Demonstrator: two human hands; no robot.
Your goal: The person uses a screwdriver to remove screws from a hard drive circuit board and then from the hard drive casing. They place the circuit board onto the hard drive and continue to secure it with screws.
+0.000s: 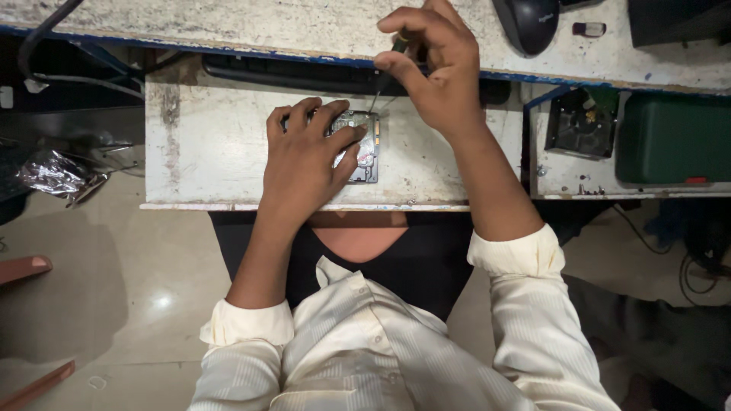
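Left hand: yours, spread flat over the hard drive, fingers draped across its top, not clenched; the weight appears to pin the unit so it cannot slide.

Right hand: yours, closed on a slim screwdriver, thumb and fingers pinching the dark handle near its top. The thin shaft runs down and left to the drive's far right corner, held steeply, as fits seating a tip in a small screw; the screw itself is too small to see.

Hard drive: lies flat on the pull-out tray of the desk, near the tray's middle, just in front of the black keyboard. Mostly hidden under your palm. The exposed right edge shows a grey metal body with a dark frame and what looks like a board face; detail is blurred.

Other items: black mouse on the desk top at right; an opened black device and a green box on a lower shelf at right; crumpled silver bag at left.
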